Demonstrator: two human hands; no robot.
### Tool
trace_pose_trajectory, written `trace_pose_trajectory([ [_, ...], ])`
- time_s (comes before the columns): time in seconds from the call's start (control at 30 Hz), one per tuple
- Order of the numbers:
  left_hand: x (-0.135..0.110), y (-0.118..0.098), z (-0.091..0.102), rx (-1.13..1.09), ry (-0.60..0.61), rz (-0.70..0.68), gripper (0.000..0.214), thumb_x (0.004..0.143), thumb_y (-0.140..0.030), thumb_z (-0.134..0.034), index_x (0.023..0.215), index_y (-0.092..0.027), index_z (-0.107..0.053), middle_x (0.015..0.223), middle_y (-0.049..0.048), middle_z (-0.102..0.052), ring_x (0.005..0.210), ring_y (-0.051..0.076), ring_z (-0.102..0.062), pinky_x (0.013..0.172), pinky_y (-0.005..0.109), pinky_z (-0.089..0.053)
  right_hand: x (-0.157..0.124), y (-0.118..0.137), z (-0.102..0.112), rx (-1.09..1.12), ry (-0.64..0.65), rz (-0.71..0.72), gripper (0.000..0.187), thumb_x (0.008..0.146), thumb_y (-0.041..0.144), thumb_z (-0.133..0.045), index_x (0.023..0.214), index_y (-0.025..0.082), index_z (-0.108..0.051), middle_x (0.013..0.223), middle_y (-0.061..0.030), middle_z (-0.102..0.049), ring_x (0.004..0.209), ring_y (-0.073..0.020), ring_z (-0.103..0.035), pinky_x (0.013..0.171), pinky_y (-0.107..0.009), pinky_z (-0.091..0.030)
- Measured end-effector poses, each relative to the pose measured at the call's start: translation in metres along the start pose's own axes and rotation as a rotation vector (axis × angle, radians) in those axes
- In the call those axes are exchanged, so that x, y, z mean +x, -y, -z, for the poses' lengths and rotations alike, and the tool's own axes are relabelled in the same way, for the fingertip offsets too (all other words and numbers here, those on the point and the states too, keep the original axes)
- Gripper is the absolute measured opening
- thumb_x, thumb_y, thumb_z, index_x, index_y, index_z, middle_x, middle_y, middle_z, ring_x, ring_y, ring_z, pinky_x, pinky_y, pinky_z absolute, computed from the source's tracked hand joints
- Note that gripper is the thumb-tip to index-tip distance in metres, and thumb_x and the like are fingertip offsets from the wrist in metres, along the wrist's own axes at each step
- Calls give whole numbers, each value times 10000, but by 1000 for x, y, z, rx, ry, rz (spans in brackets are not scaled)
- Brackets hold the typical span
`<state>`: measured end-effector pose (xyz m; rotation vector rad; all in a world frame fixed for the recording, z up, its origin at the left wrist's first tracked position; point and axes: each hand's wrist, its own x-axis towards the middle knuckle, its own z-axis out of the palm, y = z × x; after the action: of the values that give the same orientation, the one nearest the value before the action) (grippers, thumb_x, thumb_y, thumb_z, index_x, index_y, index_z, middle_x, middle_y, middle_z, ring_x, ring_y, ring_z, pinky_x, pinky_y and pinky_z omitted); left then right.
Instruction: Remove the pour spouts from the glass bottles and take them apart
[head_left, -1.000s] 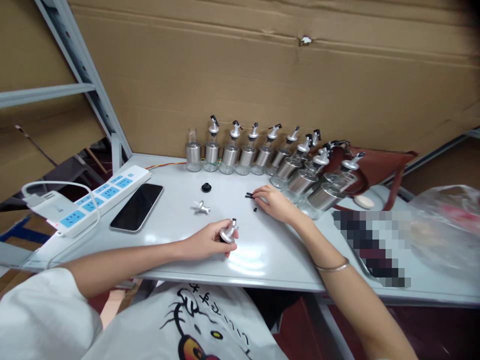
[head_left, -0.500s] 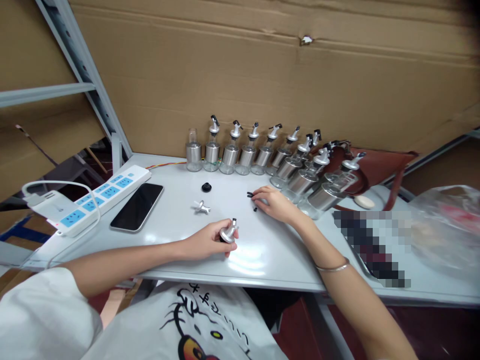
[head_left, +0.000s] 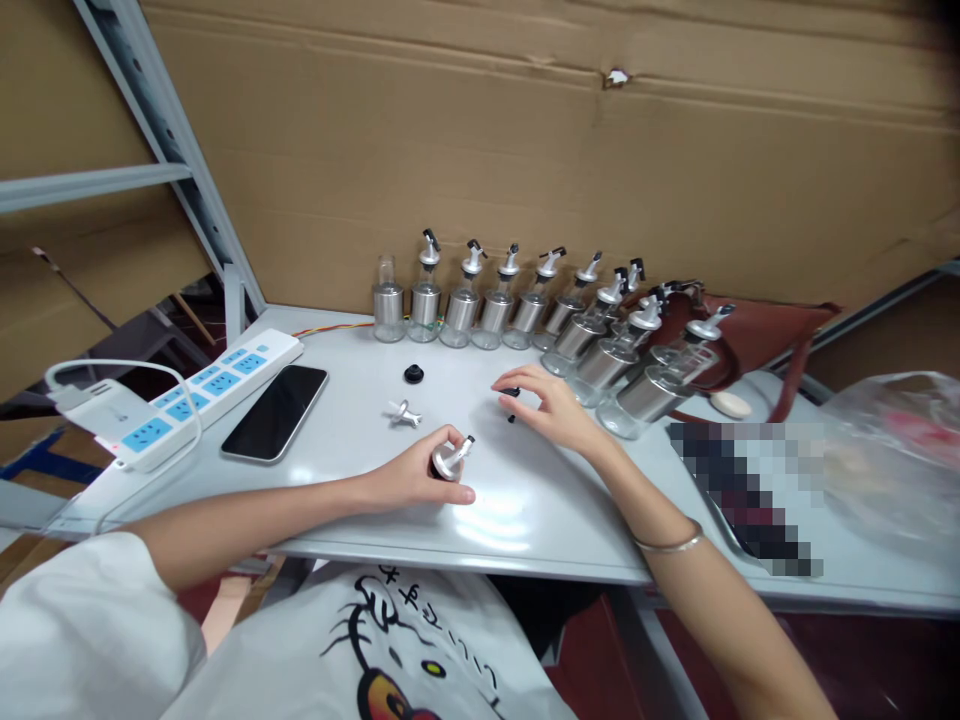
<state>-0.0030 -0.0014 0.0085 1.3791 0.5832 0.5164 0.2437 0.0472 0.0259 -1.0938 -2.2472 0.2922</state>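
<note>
In the head view, my left hand (head_left: 427, 468) is closed round a silver bottle pourer (head_left: 448, 460) with a black base, its spout tilted up to the right. My right hand (head_left: 551, 408) is low over the table with thumb and fingers apart. Between them shows a small black piece (head_left: 511, 391); whether they touch it I cannot tell. Another tiny black piece (head_left: 512, 418) lies just below the thumb. A silver pourer top (head_left: 406, 413) lies on its side beyond my left hand. Behind it sits a round black stopper (head_left: 413, 373).
Several glass bottles with steel sleeves (head_left: 459, 310) line the back, most with pourers; the leftmost bottle (head_left: 388, 308) has none. A phone (head_left: 276, 413) and power strip (head_left: 210, 392) lie left. At right are a brown bag (head_left: 757, 340) and clear plastic bag (head_left: 892, 450).
My left hand has turned the pourer, so its spout leans further right, and its thumb has straightened. My right hand's fingers have spread and reached slightly left over the small black piece.
</note>
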Motion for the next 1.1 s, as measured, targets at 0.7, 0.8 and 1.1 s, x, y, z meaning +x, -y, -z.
trace_pose_trajectory([
  [0.7,8,0,7,-209,105,58,295,737,-297,-667,844,-183,-416,671,-82,-409,493,38,-358,504,248,-263,-6,58,-22,243,210,199,464,983,490,-256,827,181,-565,742,-27,-588,667,-123,-523,646,-246,-433],
  [0.8,8,-1,7,-159,100,32,289,741,-298,-674,828,-181,-425,678,-77,-435,519,50,-409,536,249,-296,-7,59,-23,308,239,120,493,979,516,-255,724,182,-514,648,14,-513,582,-99,-461,582,-221,-396],
  [1.1,8,-5,6,-350,70,74,380,739,-460,-697,837,-159,-487,549,-62,-471,545,104,-498,620,276,-342,-3,46,-3,337,7,-12,285,907,416,-515,879,187,-684,873,-77,-652,801,-170,-613,736,-299,-480],
])
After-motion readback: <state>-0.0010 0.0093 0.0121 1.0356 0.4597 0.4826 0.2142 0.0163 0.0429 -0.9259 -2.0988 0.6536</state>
